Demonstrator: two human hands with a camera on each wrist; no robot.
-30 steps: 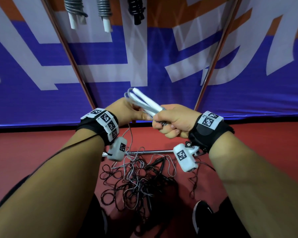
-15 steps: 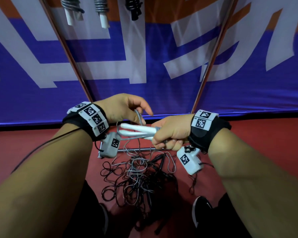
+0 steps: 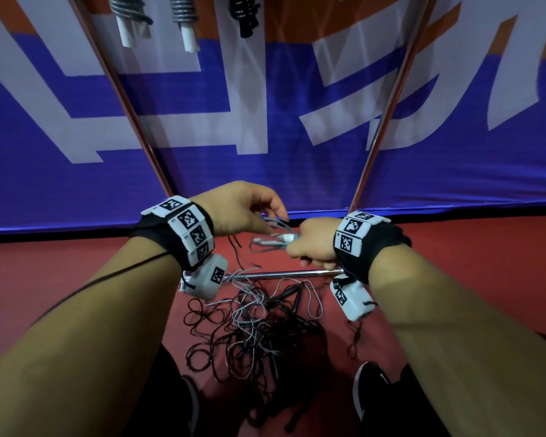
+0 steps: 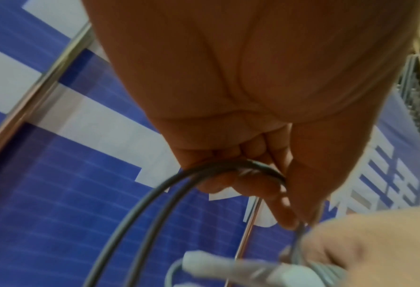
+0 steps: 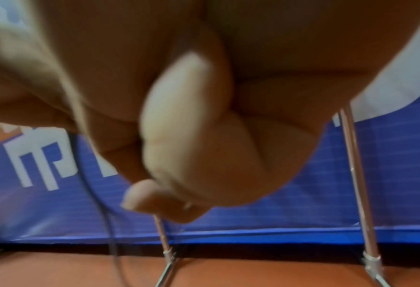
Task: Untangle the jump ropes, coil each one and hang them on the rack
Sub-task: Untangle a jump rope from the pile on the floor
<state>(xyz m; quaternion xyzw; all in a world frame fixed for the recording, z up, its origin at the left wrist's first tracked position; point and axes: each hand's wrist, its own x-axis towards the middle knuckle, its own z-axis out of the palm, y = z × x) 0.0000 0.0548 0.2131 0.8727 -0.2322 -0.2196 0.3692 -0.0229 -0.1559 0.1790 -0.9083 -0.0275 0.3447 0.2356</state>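
Head view: tangled ropes on floor below both hands.

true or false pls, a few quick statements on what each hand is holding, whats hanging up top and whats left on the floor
1. The right hand grips white handles. True.
2. The left hand is empty. False: its fingers are curled round loops of grey cord.
3. Every rope is already hung up. False: a tangle of black and grey ropes lies on the red floor.
4. Three coiled ropes hang at the top of the head view. True.
5. All the hanging ropes have white handles. False: two have white handles, the third is black.
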